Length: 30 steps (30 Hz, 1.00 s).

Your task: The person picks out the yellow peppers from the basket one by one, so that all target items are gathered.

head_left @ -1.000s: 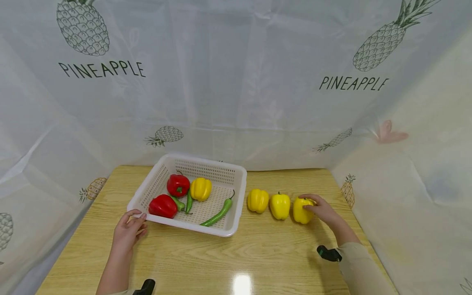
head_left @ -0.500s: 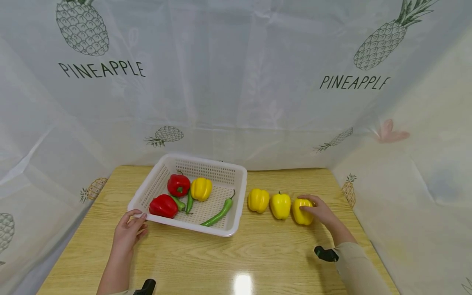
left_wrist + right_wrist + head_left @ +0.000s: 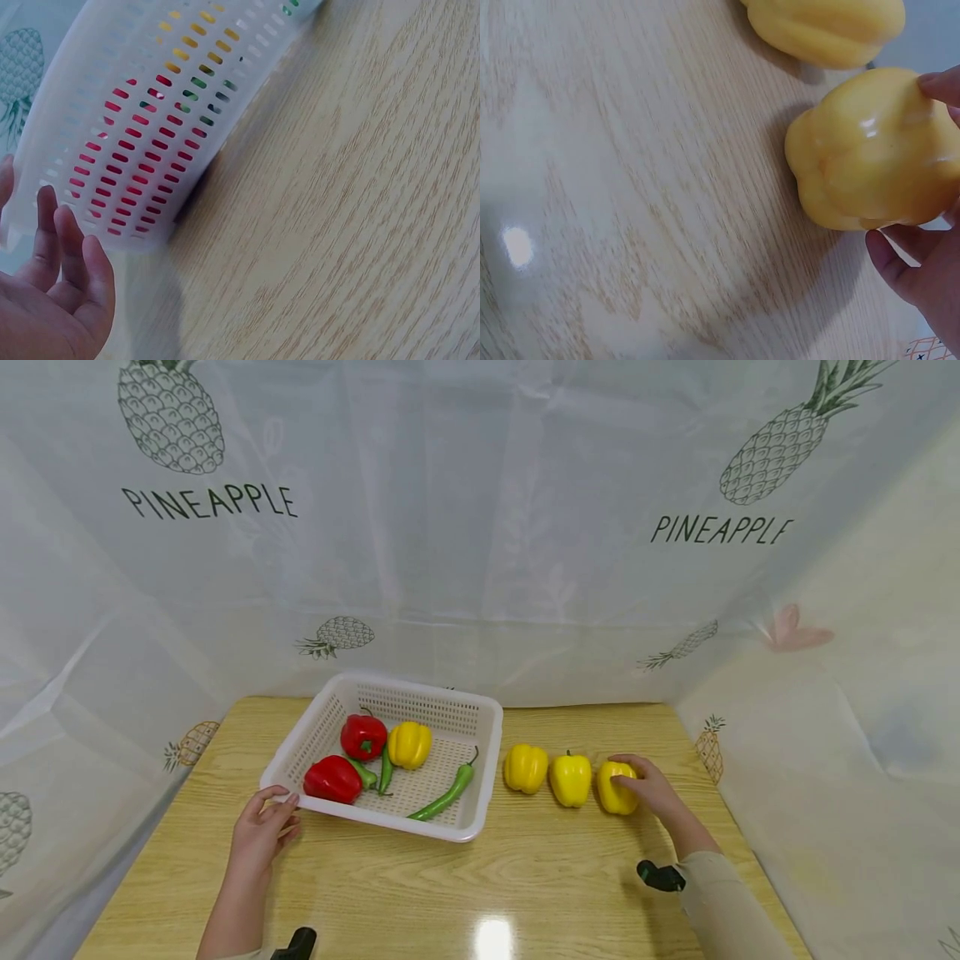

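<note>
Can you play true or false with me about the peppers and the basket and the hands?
1. The right hand holds a yellow pepper on the table. True.
2. Three yellow peppers lie in the white basket. False: one yellow pepper is inside; three sit on the table beside it.
3. The left hand is at the basket's near corner. True.
4. The basket has two red peppers. True.
5. The long green pepper lies on the table. False: it lies inside the basket.
</note>
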### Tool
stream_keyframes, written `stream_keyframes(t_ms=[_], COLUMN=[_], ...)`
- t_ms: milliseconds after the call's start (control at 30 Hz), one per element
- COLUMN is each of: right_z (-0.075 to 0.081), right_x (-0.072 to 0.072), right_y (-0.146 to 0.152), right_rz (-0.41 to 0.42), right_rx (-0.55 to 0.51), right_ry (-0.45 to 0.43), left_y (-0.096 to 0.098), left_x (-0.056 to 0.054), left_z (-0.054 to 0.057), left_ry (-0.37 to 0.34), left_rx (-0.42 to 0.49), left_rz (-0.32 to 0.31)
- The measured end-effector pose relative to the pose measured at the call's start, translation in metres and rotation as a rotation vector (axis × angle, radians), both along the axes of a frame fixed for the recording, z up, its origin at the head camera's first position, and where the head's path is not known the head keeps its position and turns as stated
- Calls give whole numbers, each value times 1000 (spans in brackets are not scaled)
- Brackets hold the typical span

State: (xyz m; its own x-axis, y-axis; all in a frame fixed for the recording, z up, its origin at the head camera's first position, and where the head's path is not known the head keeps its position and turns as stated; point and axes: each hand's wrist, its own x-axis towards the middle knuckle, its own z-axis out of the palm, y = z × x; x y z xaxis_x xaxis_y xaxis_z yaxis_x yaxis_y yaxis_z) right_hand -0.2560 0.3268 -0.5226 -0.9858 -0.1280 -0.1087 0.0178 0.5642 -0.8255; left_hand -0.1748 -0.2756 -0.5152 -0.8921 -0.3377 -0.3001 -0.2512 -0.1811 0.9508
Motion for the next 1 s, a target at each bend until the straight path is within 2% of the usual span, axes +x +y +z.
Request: stream_keyframes(t_ms=[233, 733, 1000], right_z=[1, 2, 15], right_x=[-4, -8, -10], right_y=[-2, -3, -5], right_rz=[24, 60, 24], right_rx=[42, 23, 117], right_ry=[3, 42, 62], left_y=[-1, -1, -3], left_x=[-1, -1, -2], left_z=[-1, 1, -3], left_ry=[-7, -10, -14], left_rx=[-2, 1, 18], left_rz=[4, 3, 4])
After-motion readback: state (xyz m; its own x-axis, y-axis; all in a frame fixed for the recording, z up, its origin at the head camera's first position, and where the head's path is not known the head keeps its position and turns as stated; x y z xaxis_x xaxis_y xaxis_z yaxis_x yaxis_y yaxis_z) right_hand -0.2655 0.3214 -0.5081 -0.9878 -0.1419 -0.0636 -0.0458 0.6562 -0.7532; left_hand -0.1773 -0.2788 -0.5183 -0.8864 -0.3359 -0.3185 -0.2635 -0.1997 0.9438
